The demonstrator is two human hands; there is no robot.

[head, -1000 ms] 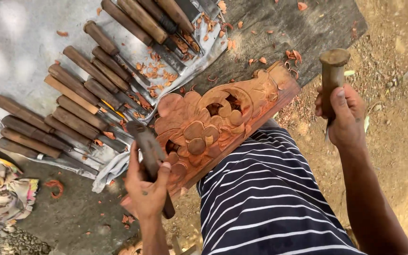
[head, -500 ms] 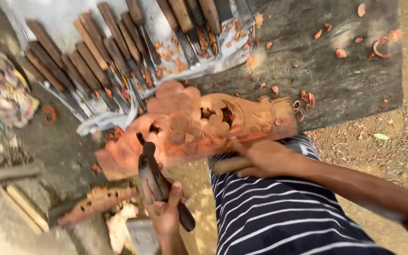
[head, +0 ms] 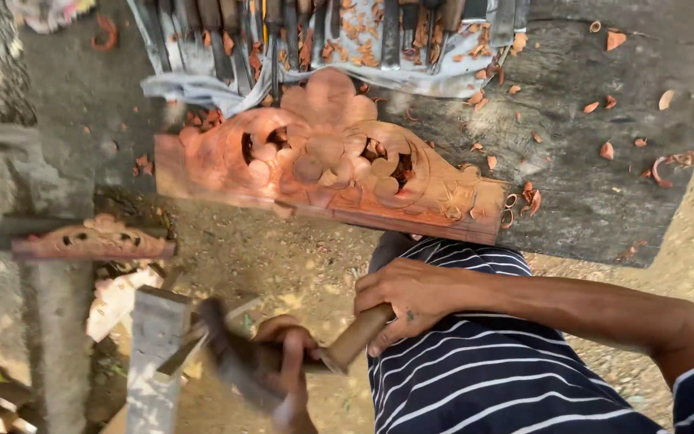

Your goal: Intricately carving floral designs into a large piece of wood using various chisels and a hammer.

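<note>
The right hand (head: 415, 301) is wrapped around the wooden mallet handle (head: 357, 337), fingers curled over it, low in the view above the striped lap. The left hand (head: 287, 374) is closed on a dark chisel (head: 230, 362) just left of the handle; motion blur smears the tool, so its tip and exact shape are hard to make out. Beyond the hands, well apart from them, lies the carved wooden panel (head: 331, 165), reddish-brown, with a pierced flower and scroll pattern, resting flat across the near edge of a weathered grey plank (head: 596, 201). Curled orange wood shavings (head: 604, 149) are scattered over the plank. Behind the panel a pale cloth (head: 194, 84) carries a row of chisels (head: 291, 28), their handles cut off by the top of the frame. To the left, on a rough grey block, sits a smaller carved piece (head: 94, 239) of similar colour. The ground (head: 283, 257) under the work is sandy dirt with grit and chips, in patchy sunlight. The striped shirt (head: 483, 378) is navy with white lines.
</note>
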